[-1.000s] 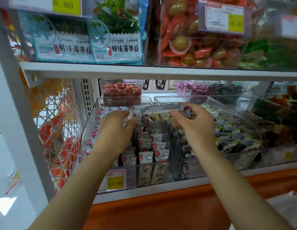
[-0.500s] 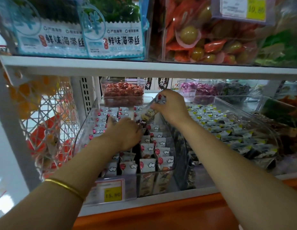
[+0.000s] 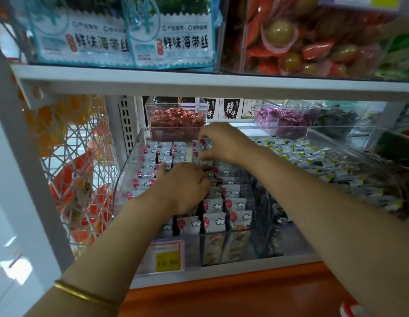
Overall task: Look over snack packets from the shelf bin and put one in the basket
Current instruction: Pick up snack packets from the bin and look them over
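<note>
Two bare hands reach into a clear bin (image 3: 129,170) on the lower shelf (image 3: 221,272). The bin is full of small white packets (image 3: 213,221). Each one has a red balloon and little clouds on it. They stand in neat rows from front to back.

The right hand (image 3: 225,143) is far back in the bin, near the rear wall. Its grip is narrow: the thumb and fingers pinch one packet (image 3: 204,150). That packet is upright, just above the back rows. I cannot tell if it touches the ones under it.

The left hand (image 3: 184,187) is lower and closer, in the middle of the bin. It lies palm down on the rows, with its fingers bent down among the packets. I cannot tell if its grip holds one, for the fingertips are hidden. A thin gold bangle (image 3: 84,295) is on the left arm.

A price tag (image 3: 168,257) with a yellow patch is on the front of the bin, at the left. Behind the bin stands a small tub (image 3: 176,121) of red sweets. A second tub (image 3: 280,117) holds purple ones. Just to the right is a wider bin (image 3: 349,147) with packets marked green. On the top shelf (image 3: 130,77) stand blue and white bags (image 3: 171,40) of green strips. A white wire rack (image 3: 68,156) is at the left.
</note>
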`<action>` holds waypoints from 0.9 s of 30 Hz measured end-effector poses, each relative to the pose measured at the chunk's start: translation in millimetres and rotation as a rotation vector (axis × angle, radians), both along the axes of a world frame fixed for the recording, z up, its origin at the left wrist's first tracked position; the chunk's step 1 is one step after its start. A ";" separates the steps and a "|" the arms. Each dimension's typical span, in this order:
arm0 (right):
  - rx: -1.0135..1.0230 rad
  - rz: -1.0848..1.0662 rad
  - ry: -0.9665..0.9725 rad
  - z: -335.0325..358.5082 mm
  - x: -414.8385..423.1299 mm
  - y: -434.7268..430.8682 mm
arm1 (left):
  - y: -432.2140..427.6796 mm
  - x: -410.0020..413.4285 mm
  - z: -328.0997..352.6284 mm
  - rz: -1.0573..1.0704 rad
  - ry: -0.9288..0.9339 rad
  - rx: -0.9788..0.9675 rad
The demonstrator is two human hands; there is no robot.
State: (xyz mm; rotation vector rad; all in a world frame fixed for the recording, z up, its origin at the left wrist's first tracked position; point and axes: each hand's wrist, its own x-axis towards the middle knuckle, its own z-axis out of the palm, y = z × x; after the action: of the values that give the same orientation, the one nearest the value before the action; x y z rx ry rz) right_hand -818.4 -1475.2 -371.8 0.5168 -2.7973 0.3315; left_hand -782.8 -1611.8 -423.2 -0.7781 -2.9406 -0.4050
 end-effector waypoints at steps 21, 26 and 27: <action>0.347 -0.172 0.044 -10.0 -33.1 -22.0 | -15.3 17.8 12.2 0.078 0.027 0.149; 0.036 -0.124 0.113 10.8 -9.5 -11.7 | -19.3 20.3 16.2 0.075 0.106 0.357; 0.000 -0.136 0.176 12.6 -2.6 -9.1 | -20.2 22.9 18.6 0.094 0.128 0.419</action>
State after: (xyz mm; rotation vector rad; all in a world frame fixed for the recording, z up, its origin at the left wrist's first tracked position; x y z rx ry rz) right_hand -821.1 -1484.4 -359.2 0.3357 -2.6445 0.2443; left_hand -760.0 -1632.0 -404.7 -0.5819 -2.6238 -0.8870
